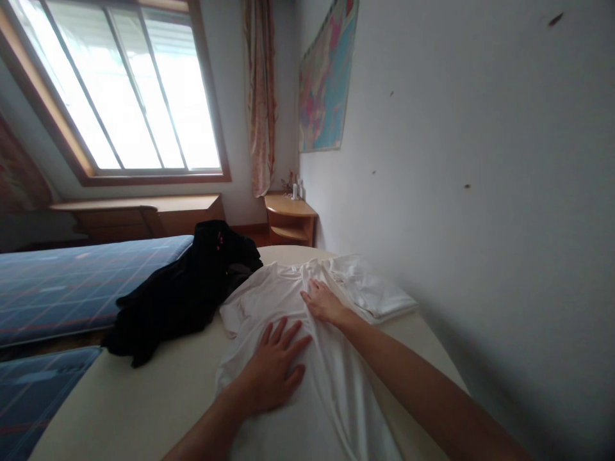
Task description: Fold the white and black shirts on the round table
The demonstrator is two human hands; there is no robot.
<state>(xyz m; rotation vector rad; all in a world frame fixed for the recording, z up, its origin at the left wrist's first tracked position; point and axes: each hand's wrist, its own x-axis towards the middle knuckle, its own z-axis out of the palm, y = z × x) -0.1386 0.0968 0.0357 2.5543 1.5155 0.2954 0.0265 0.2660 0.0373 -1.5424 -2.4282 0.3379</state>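
A white T-shirt (283, 288) lies spread over a cream round-edged tabletop (158, 403), its collar end pointing away from me. Long creases run down its right half. My left hand (278, 368) rests flat on the middle of the shirt with the fingers spread. Farther up, just below the collar, my right hand (324, 304) touches the cloth beside a raised fold, its fingers stretched out and apart. More white cloth (379, 294) lies bunched to the right of the collar; whether it belongs to the same shirt I cannot tell.
A heap of black clothing (177, 298) lies along the table's left edge. Beyond it are blue plaid mattresses (86, 282). A bare wall (471, 256) borders the right side. At the back stand a corner shelf (291, 206) and a wooden desk (144, 205) under the window.
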